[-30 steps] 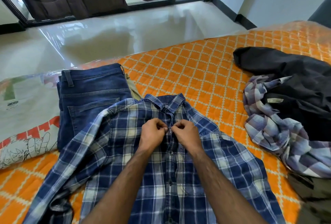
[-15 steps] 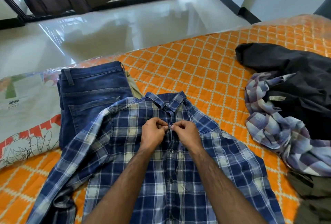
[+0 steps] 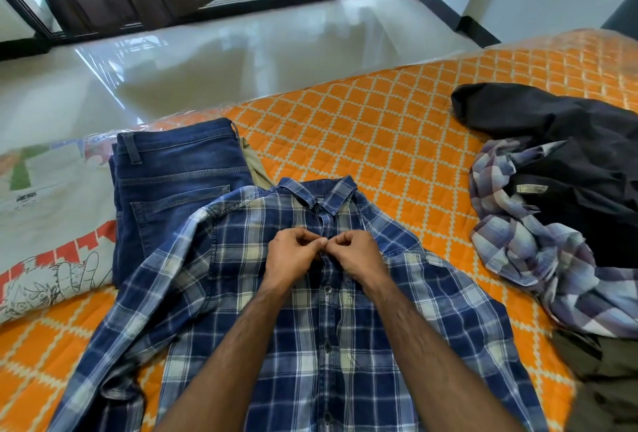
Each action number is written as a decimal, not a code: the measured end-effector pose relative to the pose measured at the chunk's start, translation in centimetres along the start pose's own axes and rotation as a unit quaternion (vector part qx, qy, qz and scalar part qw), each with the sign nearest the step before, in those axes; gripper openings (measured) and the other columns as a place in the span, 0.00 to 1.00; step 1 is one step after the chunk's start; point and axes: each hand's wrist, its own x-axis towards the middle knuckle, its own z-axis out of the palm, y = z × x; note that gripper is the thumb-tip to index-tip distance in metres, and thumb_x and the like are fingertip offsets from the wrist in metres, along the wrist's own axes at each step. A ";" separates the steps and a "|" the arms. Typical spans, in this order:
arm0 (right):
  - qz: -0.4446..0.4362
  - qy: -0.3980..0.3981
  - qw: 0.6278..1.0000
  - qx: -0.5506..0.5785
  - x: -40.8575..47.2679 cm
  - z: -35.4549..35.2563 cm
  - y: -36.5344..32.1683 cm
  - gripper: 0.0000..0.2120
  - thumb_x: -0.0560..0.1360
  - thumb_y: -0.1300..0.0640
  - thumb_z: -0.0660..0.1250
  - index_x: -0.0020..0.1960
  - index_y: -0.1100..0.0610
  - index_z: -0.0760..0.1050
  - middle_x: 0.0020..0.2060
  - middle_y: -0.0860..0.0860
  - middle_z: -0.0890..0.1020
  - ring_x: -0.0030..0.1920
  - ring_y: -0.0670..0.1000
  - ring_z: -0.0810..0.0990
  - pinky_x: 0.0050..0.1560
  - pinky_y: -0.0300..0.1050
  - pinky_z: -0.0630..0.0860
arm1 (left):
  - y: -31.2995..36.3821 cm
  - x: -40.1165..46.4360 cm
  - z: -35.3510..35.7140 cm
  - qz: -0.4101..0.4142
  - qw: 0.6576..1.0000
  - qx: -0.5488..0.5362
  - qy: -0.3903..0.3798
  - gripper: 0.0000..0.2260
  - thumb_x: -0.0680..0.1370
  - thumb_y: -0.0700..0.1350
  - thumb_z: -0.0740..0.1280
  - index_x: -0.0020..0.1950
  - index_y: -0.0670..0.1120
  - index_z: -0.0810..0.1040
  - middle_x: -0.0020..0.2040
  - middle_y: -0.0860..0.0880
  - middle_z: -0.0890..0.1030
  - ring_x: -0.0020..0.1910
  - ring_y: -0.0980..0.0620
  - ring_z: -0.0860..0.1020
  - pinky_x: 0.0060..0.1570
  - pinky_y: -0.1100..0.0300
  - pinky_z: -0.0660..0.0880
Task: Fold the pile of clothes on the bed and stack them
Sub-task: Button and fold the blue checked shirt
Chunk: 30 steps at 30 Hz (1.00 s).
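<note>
While the left hand (image 3: 293, 259) and right hand (image 3: 357, 257) meet with curled fingers at the placket of the blue plaid shirt (image 3: 345, 328), each pinching an edge just below the collar, the button itself is hidden between them. The shirt lies face up on the orange bed cover (image 3: 379, 128), one sleeve draped over the folded jeans (image 3: 172, 173). A slipped pinch could leave the placket gaping, and tugging that sleeve may drag the jeans askew. Unfolded clothes (image 3: 552, 224) wait to the right.
</note>
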 end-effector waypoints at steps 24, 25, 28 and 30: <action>-0.120 0.103 0.987 -0.026 2.2 -1.8 -2.8 0.01 0.80 0.61 0.66 0.51 0.56 0.75 0.44 0.49 0.80 0.43 0.47 0.79 0.42 0.37 0.75 | 3.2 2.9 -2.0 0.185 0.966 0.179 0.035 0.10 0.81 0.33 0.61 0.57 0.45 0.75 0.53 0.49 0.76 0.47 0.52 0.77 0.49 0.53 0.79; -0.161 0.118 0.979 -0.036 2.7 -1.7 -3.6 0.02 0.80 0.61 0.66 0.51 0.56 0.75 0.44 0.49 0.80 0.42 0.47 0.78 0.41 0.37 0.75 | 3.6 3.7 -2.3 0.209 0.957 0.201 0.028 0.13 0.80 0.32 0.61 0.60 0.44 0.75 0.56 0.48 0.73 0.50 0.51 0.76 0.52 0.51 0.78; -0.209 0.109 0.968 -0.082 4.7 -1.1 -5.2 0.06 0.79 0.62 0.65 0.55 0.54 0.77 0.44 0.48 0.79 0.38 0.46 0.76 0.36 0.41 0.73 | 3.8 5.6 -2.5 0.204 0.937 0.284 -0.012 0.20 0.79 0.34 0.62 0.70 0.47 0.71 0.61 0.48 0.67 0.50 0.45 0.77 0.51 0.44 0.79; -0.192 0.064 0.970 -0.131 6.1 -0.6 -4.4 0.12 0.78 0.62 0.66 0.60 0.52 0.79 0.48 0.47 0.81 0.42 0.48 0.80 0.41 0.46 0.78 | 3.3 6.2 -2.4 0.195 0.925 0.324 -0.023 0.21 0.79 0.36 0.64 0.71 0.49 0.71 0.62 0.48 0.65 0.49 0.44 0.78 0.48 0.42 0.80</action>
